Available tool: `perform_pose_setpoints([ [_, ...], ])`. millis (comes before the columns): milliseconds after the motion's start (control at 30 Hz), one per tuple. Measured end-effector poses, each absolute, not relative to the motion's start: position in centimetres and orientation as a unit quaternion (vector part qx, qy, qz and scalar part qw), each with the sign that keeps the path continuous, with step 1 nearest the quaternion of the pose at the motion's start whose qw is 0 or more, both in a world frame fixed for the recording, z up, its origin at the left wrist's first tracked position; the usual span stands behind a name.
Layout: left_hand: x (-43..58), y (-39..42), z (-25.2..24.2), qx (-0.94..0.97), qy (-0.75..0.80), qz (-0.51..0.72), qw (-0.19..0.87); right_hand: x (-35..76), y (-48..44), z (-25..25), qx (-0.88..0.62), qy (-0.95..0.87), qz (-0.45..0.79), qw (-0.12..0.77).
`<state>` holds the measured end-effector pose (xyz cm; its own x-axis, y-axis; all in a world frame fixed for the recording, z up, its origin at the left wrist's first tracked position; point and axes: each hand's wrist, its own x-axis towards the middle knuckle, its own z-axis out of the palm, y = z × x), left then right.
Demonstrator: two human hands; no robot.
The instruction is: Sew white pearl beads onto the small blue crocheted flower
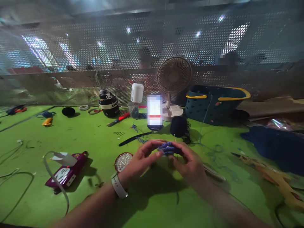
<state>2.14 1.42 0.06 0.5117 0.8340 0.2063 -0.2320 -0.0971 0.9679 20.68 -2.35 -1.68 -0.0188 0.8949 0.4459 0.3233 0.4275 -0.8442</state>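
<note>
Between my two hands, just above the green table [95,202], is a small purple-blue crocheted piece [168,148]. My left hand [144,155], with a white watch band at the wrist, pinches its left side. On its right side my right hand [188,160] grips it with thumb and fingers. A thin needle-like tip shows above the right fingers; I cannot make out the rest of it. Beside my left wrist lies a round dish of white beads [123,161]. A dark yarn ball [178,126] sits just beyond my hands.
A phone [155,110] stands before a fan [174,76]. Behind to the right is a blue basket [211,106] with yellow handles. On the left lies a purple power strip [67,172] with a cable. A black bottle [108,104] and a red cutter [123,116] are farther back.
</note>
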Motion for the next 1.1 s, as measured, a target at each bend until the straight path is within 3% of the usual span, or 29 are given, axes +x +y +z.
perform_pose_setpoints([
  [333, 1.5, 2.3, -1.0, 0.704, 0.258, 0.435, 0.498, 21.1, -1.6, -0.9, -0.396, -0.591, 0.474, 0.519],
  [633, 1.1, 2.1, -0.4, 0.684, 0.25, 0.445, 0.521, 21.8, -1.2, 0.0, -0.377, -0.599, 0.478, 0.52],
  [800, 1.0, 2.4, -0.2, 0.771, 0.252, 0.438, 0.387, 22.3, -1.0, 0.4, -0.408, -0.554, 0.486, 0.539],
  [967, 1.5, 1.9, -0.7, 0.846, 0.244, 0.422, 0.216, 21.5, -2.1, -0.2, -0.394, -0.633, 0.389, 0.541],
  [1100, 2.0, 1.2, -1.1, 0.811, 0.262, 0.474, 0.221, 20.2, -3.3, -0.1, -0.338, -0.767, 0.198, 0.509],
])
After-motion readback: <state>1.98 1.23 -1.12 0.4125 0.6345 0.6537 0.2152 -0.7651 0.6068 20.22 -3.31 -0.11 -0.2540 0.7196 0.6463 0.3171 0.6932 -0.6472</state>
